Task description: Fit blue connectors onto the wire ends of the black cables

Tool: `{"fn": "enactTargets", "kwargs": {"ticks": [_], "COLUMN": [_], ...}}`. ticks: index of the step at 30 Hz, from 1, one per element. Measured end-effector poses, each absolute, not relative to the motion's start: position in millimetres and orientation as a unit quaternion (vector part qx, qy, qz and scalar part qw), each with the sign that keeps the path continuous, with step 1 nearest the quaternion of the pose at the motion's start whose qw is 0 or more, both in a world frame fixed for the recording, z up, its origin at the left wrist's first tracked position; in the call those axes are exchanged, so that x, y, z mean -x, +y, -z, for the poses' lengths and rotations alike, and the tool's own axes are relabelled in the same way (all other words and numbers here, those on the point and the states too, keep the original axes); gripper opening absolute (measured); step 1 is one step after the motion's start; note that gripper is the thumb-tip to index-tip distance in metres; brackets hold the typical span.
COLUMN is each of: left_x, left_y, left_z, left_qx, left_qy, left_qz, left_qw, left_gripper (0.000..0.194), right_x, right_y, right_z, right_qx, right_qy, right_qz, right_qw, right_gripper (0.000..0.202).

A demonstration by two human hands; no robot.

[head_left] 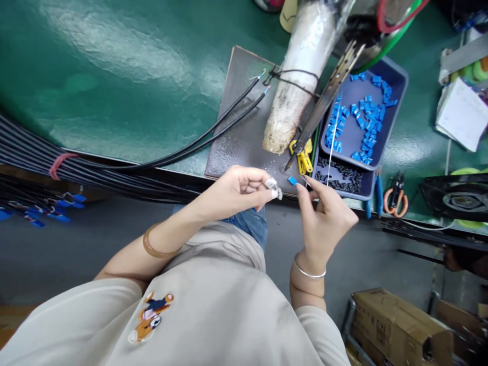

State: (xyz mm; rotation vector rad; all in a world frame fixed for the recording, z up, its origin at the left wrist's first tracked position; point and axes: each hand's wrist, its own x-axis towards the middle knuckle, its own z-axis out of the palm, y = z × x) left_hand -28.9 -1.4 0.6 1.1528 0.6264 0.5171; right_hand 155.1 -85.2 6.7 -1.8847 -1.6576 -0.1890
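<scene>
My left hand point(249, 188) is closed, its fingers curled and the thumb and forefinger, wrapped in white coverings, pinched together. What lies between them is hidden. To its right, my right hand point(324, 208) pinches a thin solder wire point(334, 127), which runs down to it from above. A blue connector point(292, 180) sits at the front edge of the dark board point(240, 117), just left of the right fingertips. Over the board a soldering iron point(305, 134) slants down, its tip close above that connector. A yellow tool point(304, 156) lies beside the iron.
Stacked trays point(400, 81) hold blue connectors and small black parts. Pliers point(378, 193) and orange-handled cutters point(396, 195) lie right of them. A white tube point(301, 61) hangs over the board. Black cables point(213, 127) stretch from a bundle at left. A carton point(400, 320) stands lower right.
</scene>
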Motion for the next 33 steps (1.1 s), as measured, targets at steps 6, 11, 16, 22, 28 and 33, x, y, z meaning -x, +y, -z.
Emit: {"fn": "enactTargets", "kwargs": {"ticks": [6,11,16,22,28,33], "left_x": [46,36,24,22,25,23], "left_y": [6,-8,-25,-16,-9,-7], "left_z": [-8,-4,9,11,11,9], "left_qx": [-0.665,-0.828,-0.755,-0.473,-0.401,-0.416], "left_qy": [0.127,0.082,0.25,0.34,0.297,0.3], "left_qz": [-0.093,-0.094,-0.243,-0.323,-0.326,-0.311], "left_qw": [0.73,0.547,0.555,0.746,0.803,0.8], "left_gripper": [0.021,0.023,0.02,0.024,0.026,0.025], "right_x": [-178,-245,-300,-311,-320,-302], "right_y": [-103,-67,-15,7,18,0], "right_z": [-45,-50,-37,-29,-27,-38], "right_qx": [0.675,0.795,0.852,0.817,0.817,0.769], "right_qy": [-0.616,-0.561,-0.497,-0.563,-0.563,-0.552], "right_qz": [0.101,0.172,0.146,0.08,0.035,0.082], "right_qw": [0.392,0.151,0.081,0.096,0.121,0.312], "right_gripper": [0.017,0.013,0.01,0.011,0.022,0.018]}}
